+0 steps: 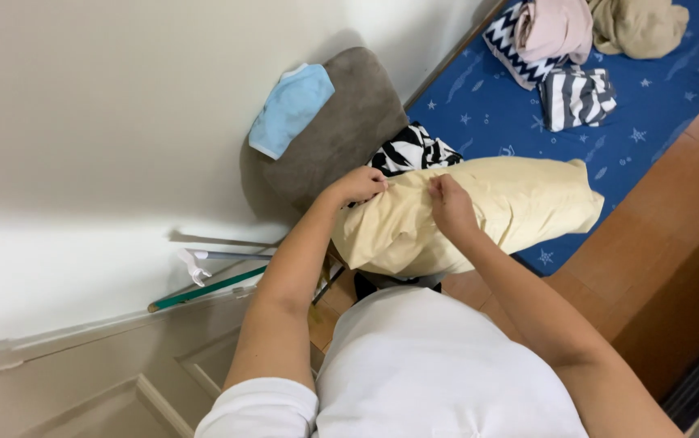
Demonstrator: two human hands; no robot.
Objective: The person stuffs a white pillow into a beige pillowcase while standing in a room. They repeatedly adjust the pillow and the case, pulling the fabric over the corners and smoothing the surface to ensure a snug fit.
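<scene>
1. Both bare forearms reach forward from the white-shirted torso, converging toward the yellow pillow.
2. The left hand sits at the pillow's near edge, fingers curled shut and pinching the fabric, wrist slightly bent.
3. The right hand lies just beside it on the pillow, back facing up, fingers bent and gripping the cloth.
4. The two hands are close but apart.
</scene>
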